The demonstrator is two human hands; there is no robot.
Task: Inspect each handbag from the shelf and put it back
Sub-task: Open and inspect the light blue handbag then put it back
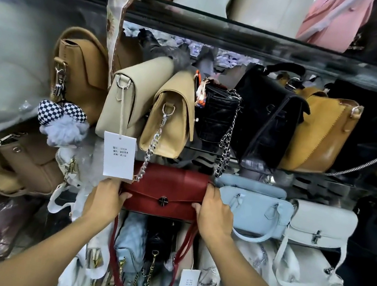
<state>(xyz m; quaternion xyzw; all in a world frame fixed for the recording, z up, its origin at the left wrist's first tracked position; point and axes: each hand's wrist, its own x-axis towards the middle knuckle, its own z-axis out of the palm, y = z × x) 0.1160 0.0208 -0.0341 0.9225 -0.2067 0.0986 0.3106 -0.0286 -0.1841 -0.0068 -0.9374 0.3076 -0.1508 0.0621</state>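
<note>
Person is gripping the red flap handbag [164, 192] by both ends: left hand [106, 195] closed on its left end, right hand [213, 212] closed on its right end, thumbs on the front flap. Bag is sitting at the front edge of the glass shelf [326, 177], on the lower tier; two-end hold is likely keeping it level while sliding. Cannot tell whether it is coming out or going in. Its red strap [114, 250] is dangling below. Crowding it: pale blue handbag [253, 211] touching the right hand, beige chain bag [171, 120] hanging its chain [150, 151] and a white tag [119, 155] over the red bag's top left.
</note>
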